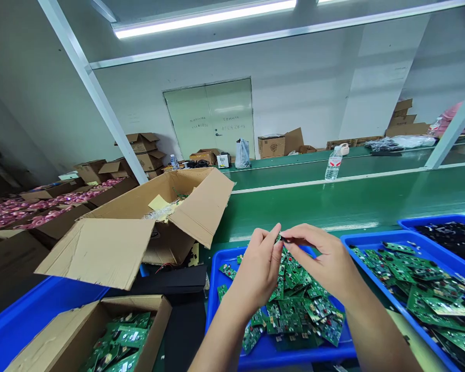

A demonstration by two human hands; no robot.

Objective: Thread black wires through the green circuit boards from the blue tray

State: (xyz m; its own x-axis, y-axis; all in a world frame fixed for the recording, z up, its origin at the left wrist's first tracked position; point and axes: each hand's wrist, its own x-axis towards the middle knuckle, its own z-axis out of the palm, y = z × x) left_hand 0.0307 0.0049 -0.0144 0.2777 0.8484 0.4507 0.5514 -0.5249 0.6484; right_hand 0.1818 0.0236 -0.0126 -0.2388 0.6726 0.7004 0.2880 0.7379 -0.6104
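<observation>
Above a blue tray (pixel 217 266) heaped with green circuit boards (pixel 290 312), my two hands meet at the fingertips. My left hand (pixel 258 266) is closed, pinching a small green circuit board (pixel 278 237) mostly hidden by the fingers. Thumb and forefinger of my right hand (pixel 323 256) are closed on a small dark part (pixel 285 239) at the board's edge. Whether that part is attached to the board, I cannot tell.
To the right stand a blue tray of boards (pixel 349 239) and another blue tray (pixel 406 222) with black parts. A large open carton (pixel 108 248) and a smaller box of boards (pixel 160 315) are on the left. A water bottle (pixel 334 164) stands on the green surface beyond.
</observation>
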